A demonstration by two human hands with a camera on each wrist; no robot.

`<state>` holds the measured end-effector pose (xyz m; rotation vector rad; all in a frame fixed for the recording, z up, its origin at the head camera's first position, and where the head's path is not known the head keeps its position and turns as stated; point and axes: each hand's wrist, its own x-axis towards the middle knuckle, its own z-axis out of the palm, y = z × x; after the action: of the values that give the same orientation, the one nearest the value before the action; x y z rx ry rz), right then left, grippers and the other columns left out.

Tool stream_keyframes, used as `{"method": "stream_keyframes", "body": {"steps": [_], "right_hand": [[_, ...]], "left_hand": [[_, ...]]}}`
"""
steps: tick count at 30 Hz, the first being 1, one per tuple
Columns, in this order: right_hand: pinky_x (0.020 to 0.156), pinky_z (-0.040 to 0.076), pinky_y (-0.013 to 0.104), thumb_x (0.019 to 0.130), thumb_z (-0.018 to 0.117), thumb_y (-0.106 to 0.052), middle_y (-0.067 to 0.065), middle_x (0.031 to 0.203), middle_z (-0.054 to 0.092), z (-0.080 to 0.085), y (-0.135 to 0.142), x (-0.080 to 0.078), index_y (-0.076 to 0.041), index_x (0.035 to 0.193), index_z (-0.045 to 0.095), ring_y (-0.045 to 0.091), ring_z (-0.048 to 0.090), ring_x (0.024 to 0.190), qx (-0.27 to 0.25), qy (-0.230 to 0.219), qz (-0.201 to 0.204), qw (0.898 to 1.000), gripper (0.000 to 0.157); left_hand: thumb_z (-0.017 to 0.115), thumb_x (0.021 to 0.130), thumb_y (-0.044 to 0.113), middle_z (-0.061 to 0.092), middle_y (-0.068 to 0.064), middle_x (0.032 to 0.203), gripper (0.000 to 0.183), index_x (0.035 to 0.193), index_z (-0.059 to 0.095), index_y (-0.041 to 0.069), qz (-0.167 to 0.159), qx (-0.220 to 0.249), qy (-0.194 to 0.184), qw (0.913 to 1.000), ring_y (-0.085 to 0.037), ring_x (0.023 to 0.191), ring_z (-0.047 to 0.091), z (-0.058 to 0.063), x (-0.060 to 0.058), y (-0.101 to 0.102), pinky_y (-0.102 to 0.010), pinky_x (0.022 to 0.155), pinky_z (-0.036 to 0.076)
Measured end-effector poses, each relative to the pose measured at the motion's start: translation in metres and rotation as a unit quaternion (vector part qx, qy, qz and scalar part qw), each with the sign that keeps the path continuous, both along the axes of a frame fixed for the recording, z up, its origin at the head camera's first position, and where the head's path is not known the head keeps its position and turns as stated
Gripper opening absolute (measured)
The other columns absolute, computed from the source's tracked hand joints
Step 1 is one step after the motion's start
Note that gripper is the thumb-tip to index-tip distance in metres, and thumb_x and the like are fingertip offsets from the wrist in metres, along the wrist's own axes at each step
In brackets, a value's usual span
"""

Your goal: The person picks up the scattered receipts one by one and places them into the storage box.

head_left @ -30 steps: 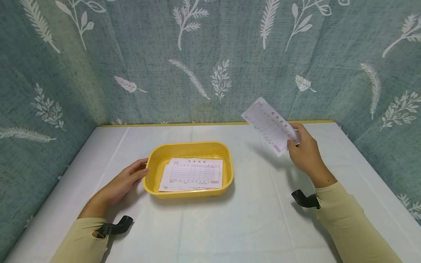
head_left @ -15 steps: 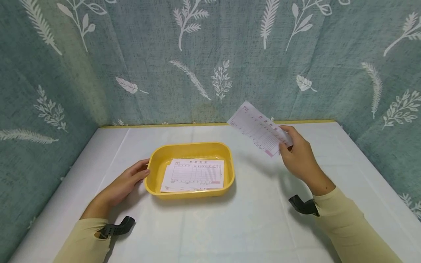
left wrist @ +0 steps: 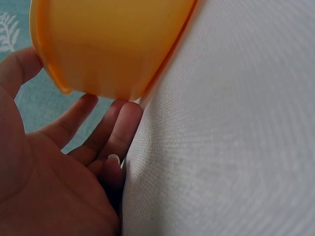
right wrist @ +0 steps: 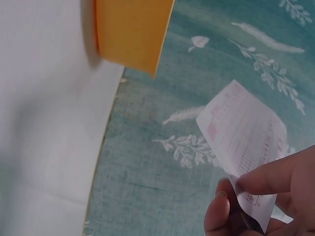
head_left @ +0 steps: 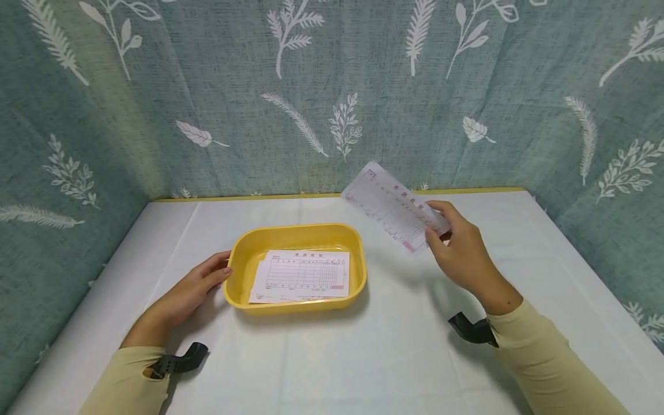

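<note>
In the head view, my left hand [head_left: 187, 291] holds the left end of a yellow plastic tray [head_left: 244, 300]. The left wrist view has the thumb [left wrist: 29, 61] at the tray's rim and the other fingertips against its outer wall [left wrist: 108, 73]. Inside the tray lie white receipt slips [head_left: 306, 276] with printed tables, loosely stacked. My right hand [head_left: 461, 251] pinches another receipt slip [head_left: 386, 202] by its right end, raised over the table to the tray's right. In the right wrist view this slip bends near the thumb, its printed side partly showing.
A white cloth covers the table [head_left: 332, 363]. Patterned green fabric [head_left: 332, 98] stands along the back and both sides, with a yellow strip [head_left: 249, 197] at the table's far edge. Black wrist mounts [head_left: 178, 362] sit at both cuffs.
My right hand has moved left with the receipt slip, bringing it closer to the tray. The left hand and the tray stay in place.
</note>
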<state>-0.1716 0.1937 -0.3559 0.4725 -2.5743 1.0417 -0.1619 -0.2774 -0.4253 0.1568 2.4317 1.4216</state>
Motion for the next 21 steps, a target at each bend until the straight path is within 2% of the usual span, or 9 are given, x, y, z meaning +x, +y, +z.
{"method": "stream_keyframes", "body": {"steps": [4, 6, 14, 16, 20, 21], "right_hand": [[0.055, 0.046, 0.026, 0.087, 0.056, -0.003, 0.016, 0.111, 0.061, 0.000, -0.003, 0.003, -0.011, 0.132, 0.043, 0.020, 0.058, 0.075, 0.004, 0.009, 0.009, 1.000, 0.047], [0.055, 0.046, 0.026, 0.087, 0.057, -0.003, 0.015, 0.110, 0.061, 0.000, -0.004, 0.004, -0.012, 0.132, 0.043, 0.020, 0.059, 0.075, 0.003, 0.007, 0.011, 1.000, 0.048], [0.055, 0.047, 0.025, 0.087, 0.057, -0.004, 0.012, 0.111, 0.060, 0.001, -0.012, 0.011, -0.015, 0.132, 0.043, 0.018, 0.059, 0.075, -0.004, -0.007, 0.028, 1.000, 0.048], [0.055, 0.047, 0.025, 0.087, 0.057, -0.004, 0.011, 0.110, 0.060, 0.000, -0.014, 0.012, -0.015, 0.132, 0.043, 0.017, 0.058, 0.075, -0.007, -0.014, 0.035, 0.999, 0.048], [0.059, 0.048, 0.025, 0.087, 0.058, -0.004, 0.010, 0.108, 0.060, -0.002, -0.019, 0.015, -0.016, 0.130, 0.044, 0.016, 0.059, 0.077, -0.017, -0.030, 0.048, 0.998, 0.048], [0.061, 0.049, 0.025, 0.086, 0.059, -0.003, 0.009, 0.108, 0.060, -0.003, -0.021, 0.016, -0.016, 0.130, 0.044, 0.016, 0.059, 0.077, -0.021, -0.033, 0.053, 0.998, 0.048]], "left_hand": [[0.044, 0.093, 0.049, 0.033, -0.005, 0.147, 0.059, 0.142, 0.030, 0.020, 0.000, -0.003, -0.001, 1.0000, -0.023, 0.134, 0.028, 0.000, 0.000, -0.001, -0.003, 0.088, 0.031], [0.043, 0.093, 0.049, 0.033, -0.004, 0.147, 0.058, 0.142, 0.030, 0.021, -0.001, -0.009, 0.001, 1.0000, -0.022, 0.134, 0.028, 0.000, -0.001, -0.001, -0.007, 0.093, 0.033], [0.044, 0.093, 0.048, 0.033, -0.004, 0.147, 0.058, 0.142, 0.030, 0.021, -0.004, -0.003, -0.001, 1.0000, -0.023, 0.135, 0.027, -0.002, -0.001, -0.003, -0.004, 0.090, 0.031], [0.044, 0.093, 0.048, 0.033, -0.004, 0.147, 0.058, 0.142, 0.030, 0.021, -0.005, -0.006, -0.001, 1.0000, -0.023, 0.135, 0.027, -0.003, -0.001, -0.003, -0.009, 0.095, 0.033], [0.043, 0.093, 0.049, 0.033, -0.004, 0.147, 0.057, 0.142, 0.030, 0.022, -0.004, -0.014, 0.004, 0.9999, -0.022, 0.134, 0.028, -0.003, -0.001, -0.002, -0.032, 0.107, 0.031], [0.042, 0.093, 0.049, 0.033, -0.003, 0.147, 0.057, 0.142, 0.030, 0.022, -0.003, -0.016, 0.005, 0.9999, -0.022, 0.134, 0.028, -0.002, -0.001, -0.002, -0.033, 0.108, 0.031]]}}
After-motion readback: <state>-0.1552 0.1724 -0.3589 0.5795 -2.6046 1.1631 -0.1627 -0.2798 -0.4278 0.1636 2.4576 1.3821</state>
